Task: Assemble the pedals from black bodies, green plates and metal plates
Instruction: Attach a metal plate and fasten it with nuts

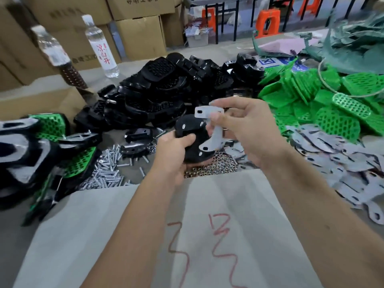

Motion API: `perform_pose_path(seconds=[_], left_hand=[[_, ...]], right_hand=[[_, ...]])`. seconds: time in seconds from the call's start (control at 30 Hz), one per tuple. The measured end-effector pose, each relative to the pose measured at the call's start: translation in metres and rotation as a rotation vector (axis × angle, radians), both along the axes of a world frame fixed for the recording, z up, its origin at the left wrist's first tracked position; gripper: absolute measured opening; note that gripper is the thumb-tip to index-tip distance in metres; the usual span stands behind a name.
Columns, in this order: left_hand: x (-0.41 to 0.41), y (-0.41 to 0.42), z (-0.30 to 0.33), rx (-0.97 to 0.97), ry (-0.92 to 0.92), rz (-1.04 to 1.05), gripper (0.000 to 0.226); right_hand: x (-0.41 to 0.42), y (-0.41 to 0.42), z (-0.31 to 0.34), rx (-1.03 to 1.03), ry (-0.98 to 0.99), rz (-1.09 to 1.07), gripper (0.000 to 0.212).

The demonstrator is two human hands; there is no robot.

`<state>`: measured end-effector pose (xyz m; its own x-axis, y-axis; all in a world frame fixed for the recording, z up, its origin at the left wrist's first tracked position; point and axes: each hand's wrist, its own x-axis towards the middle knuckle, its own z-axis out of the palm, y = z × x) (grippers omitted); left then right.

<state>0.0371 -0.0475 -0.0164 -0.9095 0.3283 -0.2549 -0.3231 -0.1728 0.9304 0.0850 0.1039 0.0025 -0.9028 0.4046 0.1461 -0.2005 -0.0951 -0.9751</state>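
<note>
Left hand (176, 150) gripping black pedal body (192, 140), fingers curled round its left edge, thumb laid across its face. Body held above bench (133, 71), near centre of view, small pale studs visible on its surface. Right hand (241, 125) pinching metal plate (209, 125) between thumb and fingers; plate pale grey, slotted at upper and lower ends, lying against right side of held body. Seating of plate on studs not determinable owing to blur.

Heap of black bodies (166, 90) on bench beyond hands. Heap of green plates (311, 96) to right of it, one perforated metal-faced piece (351, 104) resting on top. Spread of loose metal plates (342, 154) at right, below green heap. Pile of small nuts (212, 165) directly beneath held body. Scatter of silver bolts (110, 169) to left of nuts. Assembled pedals (47, 152), black with green inserts, stacked at far left. Grey sheet (133, 235) with red scrawled marks across near edge, under both forearms.

Two clear water bottles (101, 46) standing at rear left, beside cardboard cartons (137, 32). Orange stools (268, 21) on floor in background. Green sacking (357, 38) bunched at rear right.
</note>
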Motion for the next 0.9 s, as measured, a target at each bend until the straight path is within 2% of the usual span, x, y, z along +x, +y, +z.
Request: perform_pose_path(seconds=[0.1, 0.27, 0.43, 0.6, 0.9], left_hand=[[-0.004, -0.006, -0.002, -0.011, 0.024, -0.015, 0.026], [-0.006, -0.002, -0.005, -0.061, 0.102, 0.014, 0.027], [-0.006, -0.004, -0.006, -0.068, 0.133, 0.05, 0.029], [-0.006, -0.005, -0.006, -0.06, 0.121, 0.067, 0.031], [-0.007, -0.008, -0.004, -0.034, 0.096, 0.007, 0.026]], right_hand=[[-0.009, -0.016, -0.015, 0.192, -0.036, -0.045, 0.015], [-0.012, -0.02, -0.027, 0.264, 0.012, -0.082, 0.018], [-0.011, -0.022, -0.028, 0.349, -0.026, -0.165, 0.027], [-0.011, -0.02, -0.028, 0.278, -0.011, -0.08, 0.018], [-0.011, -0.02, -0.029, 0.17, -0.011, -0.081, 0.019]])
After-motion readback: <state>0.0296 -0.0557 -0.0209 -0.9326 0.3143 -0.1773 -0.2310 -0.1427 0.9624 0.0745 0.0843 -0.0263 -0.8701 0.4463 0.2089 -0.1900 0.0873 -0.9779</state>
